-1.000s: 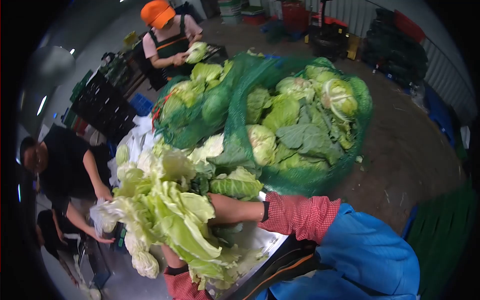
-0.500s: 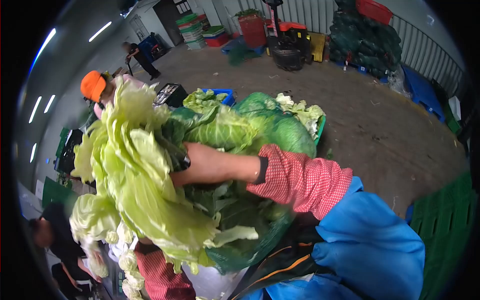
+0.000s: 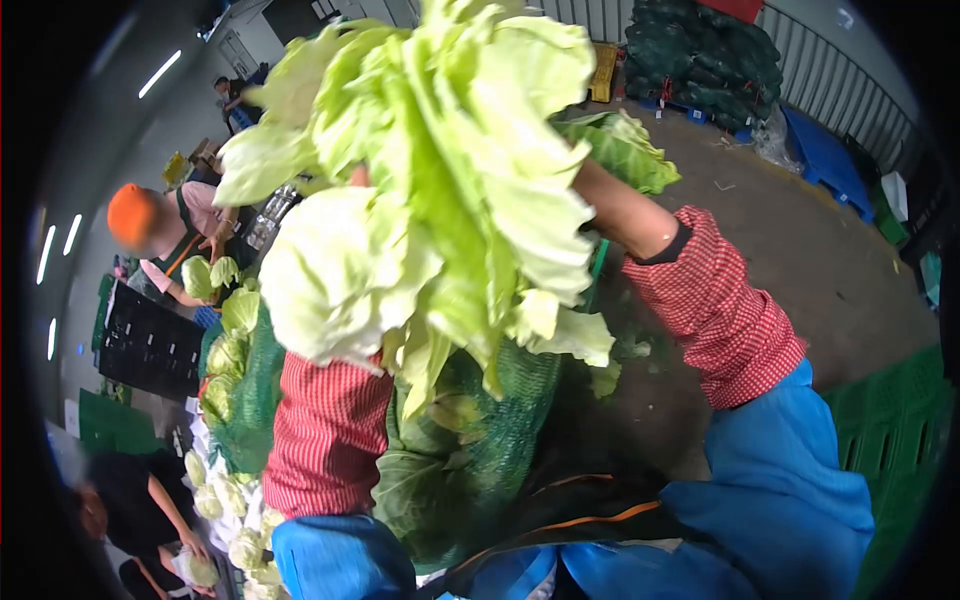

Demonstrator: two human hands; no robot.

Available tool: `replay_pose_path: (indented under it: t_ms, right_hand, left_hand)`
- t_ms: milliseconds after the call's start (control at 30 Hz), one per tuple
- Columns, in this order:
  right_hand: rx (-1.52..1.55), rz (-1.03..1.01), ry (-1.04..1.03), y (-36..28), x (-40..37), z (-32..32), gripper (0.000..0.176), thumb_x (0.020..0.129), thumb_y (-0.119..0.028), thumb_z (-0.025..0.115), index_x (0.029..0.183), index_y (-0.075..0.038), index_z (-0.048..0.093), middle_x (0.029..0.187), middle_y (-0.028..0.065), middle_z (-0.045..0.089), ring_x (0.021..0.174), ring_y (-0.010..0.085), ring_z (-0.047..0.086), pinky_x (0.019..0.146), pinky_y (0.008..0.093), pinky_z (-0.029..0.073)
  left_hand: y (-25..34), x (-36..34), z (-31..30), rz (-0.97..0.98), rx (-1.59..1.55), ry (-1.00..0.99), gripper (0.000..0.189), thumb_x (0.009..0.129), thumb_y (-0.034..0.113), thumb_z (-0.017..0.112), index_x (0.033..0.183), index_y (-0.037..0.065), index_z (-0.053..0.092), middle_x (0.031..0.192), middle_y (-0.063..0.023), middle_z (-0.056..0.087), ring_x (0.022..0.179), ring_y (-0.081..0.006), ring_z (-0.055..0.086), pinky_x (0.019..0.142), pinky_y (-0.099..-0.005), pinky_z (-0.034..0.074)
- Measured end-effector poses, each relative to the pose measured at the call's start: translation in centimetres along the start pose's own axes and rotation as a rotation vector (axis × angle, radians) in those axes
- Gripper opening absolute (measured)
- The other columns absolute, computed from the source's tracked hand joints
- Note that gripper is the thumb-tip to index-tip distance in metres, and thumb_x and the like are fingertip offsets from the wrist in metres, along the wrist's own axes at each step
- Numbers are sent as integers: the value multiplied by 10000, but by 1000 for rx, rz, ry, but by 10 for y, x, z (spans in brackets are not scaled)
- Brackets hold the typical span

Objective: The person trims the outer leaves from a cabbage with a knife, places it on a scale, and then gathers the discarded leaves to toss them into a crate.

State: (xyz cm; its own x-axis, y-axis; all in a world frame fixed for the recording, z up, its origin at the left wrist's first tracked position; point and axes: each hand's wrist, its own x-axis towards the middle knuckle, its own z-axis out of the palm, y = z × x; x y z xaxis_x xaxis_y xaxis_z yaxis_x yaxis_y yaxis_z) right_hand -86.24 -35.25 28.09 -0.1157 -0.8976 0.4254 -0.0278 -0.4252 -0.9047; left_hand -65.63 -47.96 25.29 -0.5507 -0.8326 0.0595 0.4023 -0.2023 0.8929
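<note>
A large bundle of loose pale green cabbage leaves (image 3: 430, 200) is held up in front of me, between my two arms. My right hand (image 3: 603, 192) goes into it from the right; its fingers are hidden behind the leaves. Of my left hand (image 3: 358, 177), only a bit of skin shows among the leaves, above the red checked sleeve. Under the bundle, close to my body, stands a green mesh sack (image 3: 525, 400) with dark green cabbage leaves (image 3: 415, 490) in its opening. A darker cabbage leaf (image 3: 630, 150) sticks out beyond my right wrist.
Another mesh sack of cabbages (image 3: 240, 410) stands at left. A person in an orange cap (image 3: 135, 215) works behind it; another person (image 3: 140, 500) handles a cabbage at lower left. Green pallet (image 3: 900, 430) at right; stacked sacks (image 3: 690, 70) and blue pallet (image 3: 825, 160) at back.
Both arms have stretched forward, carrying the leaves away from me, up and to the right. More of the left sleeve shows. The view has shifted, bringing the left sack into sight.
</note>
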Motion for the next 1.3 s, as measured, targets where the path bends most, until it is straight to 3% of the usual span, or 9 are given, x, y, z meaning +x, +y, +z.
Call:
replay_pose_path:
  t_ms: [500,600,667,733,767,867,933,1000,1300]
  right_hand:
    - [-118,150,194,242,108,-233,539,851,-197,720,1299,26,520,1238,147,629,1153,200,581,980,337,448]
    - [-112,233,84,338,113,-219,572,848,-206,733,1314,32,501,1221,171,634,1149,232,591,973,363,459]
    - [-156,906,-106,342,130,-198,615,859,-271,726,1332,34,478,1199,191,635,1127,275,598,982,382,452]
    - [-530,759,-148,460,103,-165,617,895,-439,644,1299,10,517,1116,209,658,1044,303,620,951,403,468]
    - [-386,844,-187,491,93,-155,599,927,-487,555,1285,-8,528,1108,206,664,1036,313,627,950,403,471]
    - [-1082,524,-661,574,77,-106,554,1007,-521,303,1267,-96,544,1148,133,675,978,370,649,819,518,516]
    - [-704,764,-316,595,68,-79,600,965,-534,422,1324,-56,478,1130,168,675,975,376,656,795,521,524]
    - [-853,841,-654,549,102,-74,823,913,-443,595,1456,44,215,1020,281,666,912,405,669,762,469,542]
    - [-932,718,-662,746,65,-23,676,908,-391,581,1408,22,389,1051,241,677,913,381,677,810,472,529]
  left_hand:
    - [-151,258,48,39,527,-187,578,982,424,548,1391,26,451,1234,-125,628,1086,-235,632,959,-380,494]
    - [-159,268,12,-263,301,-188,645,931,303,674,1441,23,396,1265,-115,619,1145,-231,596,961,-405,487]
    - [-162,282,-51,-323,987,12,737,868,427,713,1400,-11,450,1221,-205,628,1143,-295,608,950,-408,489]
    - [-156,277,-95,-89,1654,155,861,782,569,735,1353,-32,503,1179,-297,613,1132,-388,602,950,-406,481]
    - [-148,265,-95,-39,1634,207,815,788,515,746,1355,-20,507,1163,-270,619,1110,-382,598,951,-416,472]
    - [-120,212,-68,83,1549,234,660,767,306,799,1313,27,555,1183,-204,611,1140,-354,566,1000,-416,432]
    - [-103,178,-61,-29,1575,245,571,761,233,795,1259,35,599,1229,-194,596,1195,-361,537,1027,-424,417]
    - [-95,147,-67,-110,1420,392,493,757,135,782,1203,2,618,1197,-180,602,1177,-325,552,1019,-392,418]
    - [-80,103,-96,-93,1107,760,459,867,177,718,1257,-15,571,1270,-130,550,1245,-257,503,1087,-385,359]
